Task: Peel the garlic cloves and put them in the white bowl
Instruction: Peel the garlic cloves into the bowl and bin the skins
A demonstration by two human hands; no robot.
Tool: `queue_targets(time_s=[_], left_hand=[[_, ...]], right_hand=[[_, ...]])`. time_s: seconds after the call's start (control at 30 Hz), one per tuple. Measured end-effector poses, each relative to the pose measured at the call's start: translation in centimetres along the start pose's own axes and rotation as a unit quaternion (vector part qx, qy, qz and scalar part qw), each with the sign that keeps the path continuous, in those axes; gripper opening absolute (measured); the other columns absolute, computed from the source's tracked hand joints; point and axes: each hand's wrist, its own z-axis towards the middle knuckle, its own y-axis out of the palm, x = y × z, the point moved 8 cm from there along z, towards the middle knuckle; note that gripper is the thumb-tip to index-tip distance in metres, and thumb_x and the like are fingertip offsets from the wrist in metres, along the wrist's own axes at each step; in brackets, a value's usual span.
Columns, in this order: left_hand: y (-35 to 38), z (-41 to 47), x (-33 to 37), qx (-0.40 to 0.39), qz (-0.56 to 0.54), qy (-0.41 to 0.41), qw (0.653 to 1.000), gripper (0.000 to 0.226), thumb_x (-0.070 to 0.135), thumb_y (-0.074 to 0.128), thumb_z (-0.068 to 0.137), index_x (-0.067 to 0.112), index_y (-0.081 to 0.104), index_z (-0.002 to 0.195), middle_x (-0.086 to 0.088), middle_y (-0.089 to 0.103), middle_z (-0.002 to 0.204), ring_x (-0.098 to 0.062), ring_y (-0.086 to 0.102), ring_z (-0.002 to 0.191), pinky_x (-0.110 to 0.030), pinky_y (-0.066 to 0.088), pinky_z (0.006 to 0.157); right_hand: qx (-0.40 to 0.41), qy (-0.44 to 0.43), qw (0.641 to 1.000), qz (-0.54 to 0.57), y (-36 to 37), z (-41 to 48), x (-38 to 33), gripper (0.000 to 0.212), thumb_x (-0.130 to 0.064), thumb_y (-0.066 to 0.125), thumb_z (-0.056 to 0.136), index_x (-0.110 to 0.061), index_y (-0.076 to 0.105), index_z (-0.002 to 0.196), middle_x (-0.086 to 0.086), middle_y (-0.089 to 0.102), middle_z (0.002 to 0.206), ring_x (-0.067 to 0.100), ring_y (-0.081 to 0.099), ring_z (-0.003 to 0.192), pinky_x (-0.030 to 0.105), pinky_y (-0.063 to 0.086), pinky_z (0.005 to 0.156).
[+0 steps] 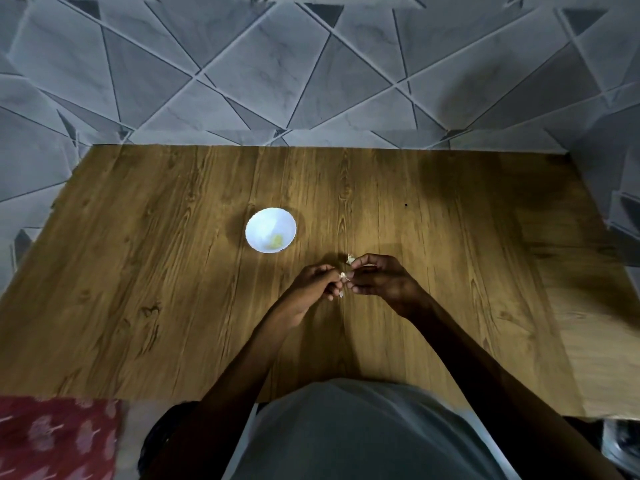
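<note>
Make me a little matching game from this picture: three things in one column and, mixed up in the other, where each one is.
Things:
1. white bowl
2. garlic clove
3. red patterned cloth

Places:
A. pinched between the left hand and the right hand
B. off the table, in the picture's bottom left corner
C. on the table, left of the hands and farther from the person

Pairs: 1-C, 2-A, 3-B.

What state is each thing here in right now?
Bowl: upright on the table, one yellowish piece inside.
Clove: pinched between both hands, off the table.
Left hand: fingers curled, pinching the clove.
Right hand: fingers curled, pinching the clove.
</note>
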Motion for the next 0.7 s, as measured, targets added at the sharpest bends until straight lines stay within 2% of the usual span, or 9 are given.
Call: queue_targets(time_s=[0.23, 0.33, 0.43, 0.6, 0.7], left_hand=[[-0.1, 0.1, -0.4, -0.004, -0.023, -0.008, 1.000, 0.017, 0.004, 0.050, 0.096, 0.008, 0.062, 0.084, -0.007, 0.062, 0.073, -0.006, 0.058, 0.056, -0.018, 0.044, 0.054], [-0.1, 0.1, -0.5, 0.000, -0.020, -0.015, 1.000, 0.016, 0.005, 0.051, 0.096, 0.008, 0.063, 0.084, -0.007, 0.063, 0.072, -0.007, 0.059, 0.056, -0.019, 0.044, 0.055], [-0.1, 0.0, -0.5, 0.004, -0.020, -0.028, 0.999, 0.016, 0.006, 0.053, 0.095, 0.006, 0.064, 0.085, -0.006, 0.063, 0.070, -0.009, 0.058, 0.057, -0.019, 0.043, 0.055], [-0.2, 0.0, -0.8, 0.017, -0.014, -0.046, 0.999, 0.015, 0.008, 0.054, 0.093, 0.003, 0.068, 0.090, -0.004, 0.063, 0.067, -0.008, 0.057, 0.056, -0.019, 0.042, 0.055], [-0.2, 0.1, -0.9, 0.015, -0.013, -0.050, 0.999, 0.015, 0.008, 0.055, 0.092, 0.002, 0.069, 0.091, -0.005, 0.063, 0.068, -0.008, 0.057, 0.055, -0.019, 0.042, 0.054]], right_hand=[[-0.012, 0.009, 1.000, -0.013, 0.4, -0.3, 0.2, 0.022, -0.002, 0.064, 0.091, -0.003, 0.067, 0.113, 0.012, 0.073, 0.095, 0.020, 0.070, 0.086, 0.029, 0.058, 0.078], [-0.009, -0.003, 0.999, -0.042, 0.5, -0.4, 0.0, 0.022, -0.005, 0.065, 0.091, -0.003, 0.068, 0.113, 0.011, 0.074, 0.094, 0.018, 0.071, 0.085, 0.026, 0.057, 0.073], [0.006, -0.026, 0.997, -0.070, 0.4, -0.5, -0.4, 0.024, -0.008, 0.068, 0.089, -0.001, 0.068, 0.112, 0.011, 0.074, 0.093, 0.020, 0.070, 0.084, 0.028, 0.057, 0.073], [0.032, -0.056, 0.988, -0.142, 0.5, -0.3, -0.8, 0.025, -0.017, 0.076, 0.084, -0.005, 0.072, 0.105, 0.009, 0.076, 0.090, 0.020, 0.072, 0.079, 0.027, 0.057, 0.069], [0.046, -0.058, 0.981, -0.178, 0.4, -0.2, -0.8, 0.020, -0.016, 0.076, 0.085, -0.006, 0.073, 0.102, 0.008, 0.076, 0.087, 0.020, 0.072, 0.077, 0.025, 0.058, 0.067]])
